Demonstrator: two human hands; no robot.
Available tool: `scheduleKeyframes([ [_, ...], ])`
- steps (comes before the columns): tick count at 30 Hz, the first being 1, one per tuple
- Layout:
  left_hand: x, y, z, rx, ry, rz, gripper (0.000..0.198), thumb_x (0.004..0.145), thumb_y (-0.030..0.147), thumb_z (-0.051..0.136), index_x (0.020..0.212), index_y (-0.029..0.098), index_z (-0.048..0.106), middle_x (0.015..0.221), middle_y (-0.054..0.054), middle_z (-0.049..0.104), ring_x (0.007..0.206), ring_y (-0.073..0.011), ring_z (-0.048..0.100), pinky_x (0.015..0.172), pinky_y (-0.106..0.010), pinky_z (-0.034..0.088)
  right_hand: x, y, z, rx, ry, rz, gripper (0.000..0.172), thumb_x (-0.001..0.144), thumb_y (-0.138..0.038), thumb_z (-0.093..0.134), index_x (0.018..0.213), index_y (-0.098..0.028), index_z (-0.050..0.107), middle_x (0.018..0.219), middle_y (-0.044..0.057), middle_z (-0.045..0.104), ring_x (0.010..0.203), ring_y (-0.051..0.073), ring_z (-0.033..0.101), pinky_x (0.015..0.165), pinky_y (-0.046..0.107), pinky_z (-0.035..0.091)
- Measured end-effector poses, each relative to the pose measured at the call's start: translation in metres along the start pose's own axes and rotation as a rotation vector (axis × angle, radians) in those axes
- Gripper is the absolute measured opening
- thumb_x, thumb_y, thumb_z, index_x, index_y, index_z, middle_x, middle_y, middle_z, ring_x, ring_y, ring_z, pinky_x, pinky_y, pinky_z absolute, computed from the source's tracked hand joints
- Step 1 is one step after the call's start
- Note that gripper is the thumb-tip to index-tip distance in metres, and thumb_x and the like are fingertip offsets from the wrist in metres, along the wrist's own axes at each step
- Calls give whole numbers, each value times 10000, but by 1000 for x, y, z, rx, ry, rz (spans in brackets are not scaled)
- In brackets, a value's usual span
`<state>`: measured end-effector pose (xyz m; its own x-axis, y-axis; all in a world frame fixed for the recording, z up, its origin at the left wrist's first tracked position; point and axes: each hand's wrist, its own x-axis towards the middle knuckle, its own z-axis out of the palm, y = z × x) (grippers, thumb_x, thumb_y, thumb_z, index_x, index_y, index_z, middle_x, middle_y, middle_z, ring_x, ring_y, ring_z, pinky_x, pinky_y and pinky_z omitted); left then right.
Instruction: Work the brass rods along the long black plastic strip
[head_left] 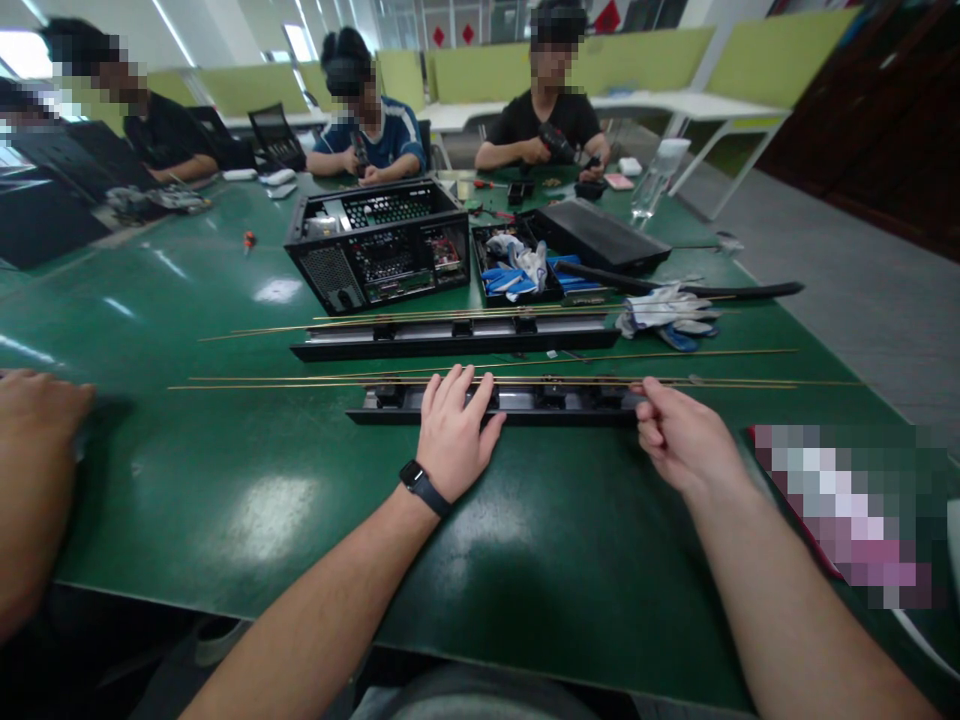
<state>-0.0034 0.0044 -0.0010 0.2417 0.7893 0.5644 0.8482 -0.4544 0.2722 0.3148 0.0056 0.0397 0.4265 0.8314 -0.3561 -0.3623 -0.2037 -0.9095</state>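
My left hand (454, 430), with a black watch on its wrist, lies flat with fingers stretched over the middle of a long black rail (555, 403) on the green table (247, 500). My right hand (679, 437) is curled at the rail's right end, its fingers pinched on the end of the rail. Several thin brass rods (300, 382) lie along the table just behind the rail. A second black rail (450, 338) lies parallel further back, with more rods beside it.
An open black computer case (375, 245) and a black tray of blue-and-white gloves (517, 265) stand behind the rails. Loose gloves (667, 315) lie at right. Another person's hand (34, 420) rests at far left. Three people sit at the far side. A water bottle (656, 175) stands back right.
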Motion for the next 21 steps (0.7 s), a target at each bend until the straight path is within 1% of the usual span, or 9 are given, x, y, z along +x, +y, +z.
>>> scheduleKeyframes([
  [12, 0, 0, 0, -3, -21, -11, 517, 1193, 341, 740, 1701, 259, 787, 1791, -209, 760, 1758, -447, 656, 1521, -754, 436, 2, -2, -4, 35, -22, 17, 306, 1067, -365, 1021, 1016, -234, 749, 662, -74, 600, 374, 67, 443, 304, 142, 292],
  [21, 1, 1, -1, 1, -19, -2, 511, 1198, 332, 745, 1698, 235, 785, 1797, -219, 755, 1758, -440, 659, 1522, -738, 444, -3, -7, 2, 57, 43, 54, 209, 1155, -279, 894, 1004, -208, 767, 657, -73, 591, 374, 53, 425, 300, 142, 282],
])
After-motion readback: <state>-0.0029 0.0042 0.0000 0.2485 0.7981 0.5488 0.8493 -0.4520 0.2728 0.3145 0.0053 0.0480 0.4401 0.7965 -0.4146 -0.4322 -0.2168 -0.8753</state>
